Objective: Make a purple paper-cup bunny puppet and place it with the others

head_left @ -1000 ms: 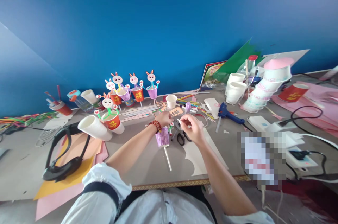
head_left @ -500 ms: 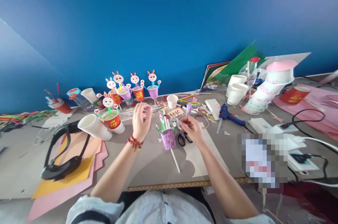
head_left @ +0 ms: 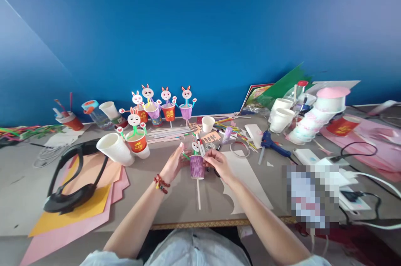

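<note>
A small purple paper cup stands tilted on a white stick in front of me. Above its rim show a white rabbit head and a green pipe-cleaner arm. To the cup's left, my left hand is open, thumb up, its fingers reaching close behind the green arm; whether they touch the cup I cannot tell. At the right edge of the rim my right hand has thumb and fingertips pinched; what lies between them is hidden. White markers lie just behind the cup.
Finished rabbit cups line the blue wall, with another red rabbit cup nearer. Coloured paper and a black headset lie left. On the right are a cut white sheet, a blue glue gun, stacked cups and power strips.
My left hand has come down and right to the purple cup's side. My right hand has moved left and down to its rim. The cup now stands straighter in view.
</note>
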A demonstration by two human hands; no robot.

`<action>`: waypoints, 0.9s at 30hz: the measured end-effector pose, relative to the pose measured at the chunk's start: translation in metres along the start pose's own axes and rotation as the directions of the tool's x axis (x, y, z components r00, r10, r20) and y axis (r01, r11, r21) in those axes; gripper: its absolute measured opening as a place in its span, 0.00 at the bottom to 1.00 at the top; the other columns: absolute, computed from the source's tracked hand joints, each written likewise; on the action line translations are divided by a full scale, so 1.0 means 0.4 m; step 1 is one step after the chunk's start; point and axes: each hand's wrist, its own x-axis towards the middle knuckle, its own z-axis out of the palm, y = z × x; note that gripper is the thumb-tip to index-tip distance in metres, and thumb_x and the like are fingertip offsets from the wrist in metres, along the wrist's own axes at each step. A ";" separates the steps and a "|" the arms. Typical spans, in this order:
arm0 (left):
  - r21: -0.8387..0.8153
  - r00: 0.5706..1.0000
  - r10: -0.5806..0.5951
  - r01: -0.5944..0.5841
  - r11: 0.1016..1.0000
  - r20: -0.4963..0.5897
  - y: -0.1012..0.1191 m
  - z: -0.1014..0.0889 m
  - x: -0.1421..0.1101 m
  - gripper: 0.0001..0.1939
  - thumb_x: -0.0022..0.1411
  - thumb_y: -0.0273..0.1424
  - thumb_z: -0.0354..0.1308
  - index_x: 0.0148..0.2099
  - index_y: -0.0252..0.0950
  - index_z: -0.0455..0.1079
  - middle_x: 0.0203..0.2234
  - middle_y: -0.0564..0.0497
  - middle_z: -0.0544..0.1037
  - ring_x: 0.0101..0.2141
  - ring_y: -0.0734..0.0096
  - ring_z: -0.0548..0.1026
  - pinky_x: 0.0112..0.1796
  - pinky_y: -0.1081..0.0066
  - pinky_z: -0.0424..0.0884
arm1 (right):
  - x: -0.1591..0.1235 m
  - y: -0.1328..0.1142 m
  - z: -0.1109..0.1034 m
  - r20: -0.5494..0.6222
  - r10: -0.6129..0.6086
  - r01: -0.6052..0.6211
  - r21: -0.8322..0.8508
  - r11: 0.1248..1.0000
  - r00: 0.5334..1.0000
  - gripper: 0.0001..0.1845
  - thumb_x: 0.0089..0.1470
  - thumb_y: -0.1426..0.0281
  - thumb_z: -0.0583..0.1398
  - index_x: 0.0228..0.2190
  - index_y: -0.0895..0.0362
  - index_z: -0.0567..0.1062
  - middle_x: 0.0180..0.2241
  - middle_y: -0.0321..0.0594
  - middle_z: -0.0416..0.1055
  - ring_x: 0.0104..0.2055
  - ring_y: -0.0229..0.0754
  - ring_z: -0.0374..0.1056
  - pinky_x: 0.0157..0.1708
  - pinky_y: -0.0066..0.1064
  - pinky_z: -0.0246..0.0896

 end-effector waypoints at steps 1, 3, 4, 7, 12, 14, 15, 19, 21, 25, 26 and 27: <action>-0.024 1.000 -0.002 0.002 1.000 0.007 -0.003 -0.004 -0.006 0.30 0.59 0.54 0.59 0.49 0.33 0.70 0.42 0.40 0.80 0.41 0.61 0.79 0.40 0.66 0.74 | -0.002 -0.002 0.006 0.006 0.006 -0.006 -0.001 1.000 1.000 0.15 0.47 0.59 0.69 0.26 0.56 0.73 0.26 0.34 0.73 0.29 0.40 0.71 0.34 0.32 0.69; -0.086 1.000 -0.017 0.019 0.996 0.024 -0.007 -0.012 -0.021 0.31 0.57 0.56 0.60 0.48 0.33 0.71 0.41 0.41 0.80 0.39 0.61 0.78 0.38 0.68 0.72 | -0.006 -0.009 0.018 0.018 0.014 -0.014 -0.003 1.000 1.000 0.13 0.48 0.60 0.68 0.26 0.56 0.73 0.26 0.34 0.72 0.29 0.39 0.69 0.34 0.31 0.67; -0.132 0.999 -0.030 0.034 0.991 0.034 -0.007 -0.016 -0.031 0.32 0.57 0.57 0.59 0.47 0.33 0.71 0.41 0.41 0.80 0.38 0.61 0.78 0.36 0.69 0.71 | -0.010 -0.015 0.024 0.033 0.010 -0.009 -0.013 1.000 0.999 0.12 0.49 0.61 0.67 0.27 0.56 0.74 0.26 0.34 0.72 0.29 0.38 0.69 0.34 0.31 0.66; -0.304 0.993 -0.076 0.099 0.948 0.087 0.005 -0.038 -0.060 0.31 0.60 0.58 0.54 0.45 0.33 0.73 0.38 0.43 0.80 0.35 0.62 0.78 0.34 0.68 0.70 | -0.026 -0.033 0.047 0.120 -0.039 0.049 -0.087 0.995 0.992 0.08 0.53 0.65 0.64 0.27 0.56 0.73 0.25 0.34 0.71 0.28 0.37 0.66 0.33 0.29 0.63; -0.423 0.975 -0.072 0.158 0.892 0.211 0.040 -0.091 -0.087 0.23 0.66 0.47 0.55 0.47 0.32 0.75 0.37 0.44 0.79 0.34 0.65 0.76 0.36 0.67 0.71 | -0.059 -0.041 0.097 0.211 -0.070 0.116 -0.216 0.970 0.975 0.06 0.55 0.67 0.62 0.29 0.56 0.72 0.26 0.34 0.69 0.28 0.37 0.64 0.29 0.28 0.58; -0.408 0.961 -0.069 0.178 0.895 0.268 0.052 -0.110 -0.086 0.21 0.66 0.44 0.55 0.48 0.31 0.76 0.38 0.42 0.80 0.37 0.63 0.77 0.37 0.67 0.71 | -0.070 -0.037 0.116 0.235 -0.102 0.166 -0.269 0.949 0.967 0.06 0.56 0.67 0.62 0.29 0.56 0.72 0.26 0.34 0.68 0.28 0.37 0.63 0.28 0.27 0.57; -0.401 0.952 -0.069 0.191 0.896 0.298 0.057 -0.117 -0.084 0.22 0.66 0.44 0.54 0.48 0.30 0.76 0.39 0.41 0.80 0.39 0.62 0.77 0.38 0.67 0.71 | -0.074 -0.035 0.124 0.251 -0.128 0.202 -0.296 0.934 0.960 0.06 0.56 0.68 0.61 0.29 0.56 0.72 0.26 0.34 0.68 0.28 0.37 0.63 0.28 0.27 0.56; -0.400 0.925 0.021 0.144 0.905 0.380 0.061 -0.131 -0.078 0.38 0.62 0.60 0.48 0.52 0.30 0.75 0.46 0.37 0.78 0.49 0.50 0.74 0.44 0.62 0.71 | -0.085 -0.037 0.146 0.300 -0.222 0.329 -0.379 0.865 0.928 0.05 0.58 0.69 0.60 0.29 0.55 0.71 0.28 0.35 0.70 0.32 0.38 0.66 0.32 0.28 0.59; -0.371 0.906 0.120 0.043 0.928 0.405 0.052 -0.130 -0.080 0.42 0.58 0.63 0.50 0.56 0.32 0.72 0.51 0.37 0.76 0.54 0.46 0.70 0.49 0.59 0.69 | -0.090 -0.043 0.155 0.295 -0.249 0.357 -0.408 0.840 0.922 0.05 0.58 0.70 0.60 0.30 0.55 0.71 0.29 0.35 0.70 0.32 0.38 0.66 0.34 0.29 0.60; -0.286 0.882 0.197 -0.075 0.955 0.427 0.025 -0.125 -0.090 0.34 0.57 0.43 0.67 0.63 0.39 0.66 0.58 0.40 0.72 0.59 0.47 0.67 0.55 0.55 0.64 | -0.113 -0.069 0.172 0.300 -0.254 0.368 -0.433 0.823 0.920 0.05 0.58 0.71 0.60 0.29 0.55 0.71 0.29 0.35 0.71 0.31 0.38 0.67 0.33 0.28 0.60; -0.276 0.884 0.194 -0.078 0.958 0.425 0.021 -0.124 -0.092 0.33 0.57 0.38 0.68 0.63 0.40 0.65 0.57 0.40 0.72 0.59 0.47 0.67 0.56 0.55 0.64 | -0.121 -0.080 0.175 0.314 -0.231 0.354 -0.424 0.834 0.921 0.05 0.58 0.71 0.60 0.30 0.55 0.71 0.29 0.35 0.71 0.30 0.37 0.67 0.31 0.28 0.61; -0.273 0.883 0.190 -0.074 0.959 0.428 0.017 -0.122 -0.095 0.33 0.57 0.35 0.68 0.63 0.40 0.65 0.57 0.40 0.72 0.58 0.47 0.68 0.56 0.54 0.64 | -0.128 -0.093 0.174 0.328 -0.205 0.336 -0.414 0.846 0.922 0.05 0.58 0.71 0.60 0.30 0.55 0.71 0.29 0.35 0.71 0.29 0.37 0.67 0.29 0.27 0.60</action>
